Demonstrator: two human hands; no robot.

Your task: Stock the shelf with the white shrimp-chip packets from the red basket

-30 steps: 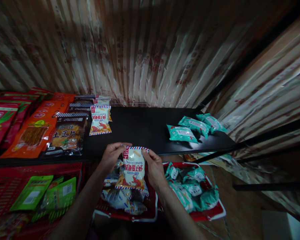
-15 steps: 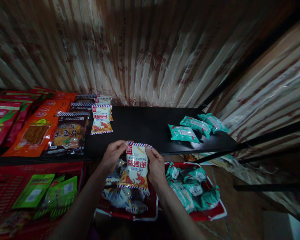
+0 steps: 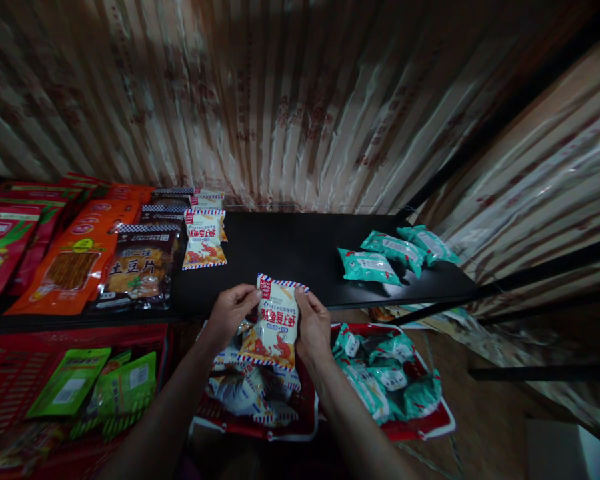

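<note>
In the head view, the left hand (image 3: 236,312) and right hand (image 3: 314,328) pinch a snack bag (image 3: 276,323) by its upper sides (printed front showing), over a red basket (image 3: 308,403) near the black shelf (image 3: 285,250). Similar bags (image 3: 205,240) sit farther left; teal packets (image 3: 370,267) lie right.

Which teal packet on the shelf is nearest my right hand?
The leftmost teal packet; the middle one and rightmost one lie farther from your right hand.

The white snack bag (image 3: 276,325) tilts above a red basket (image 3: 307,415).
</note>
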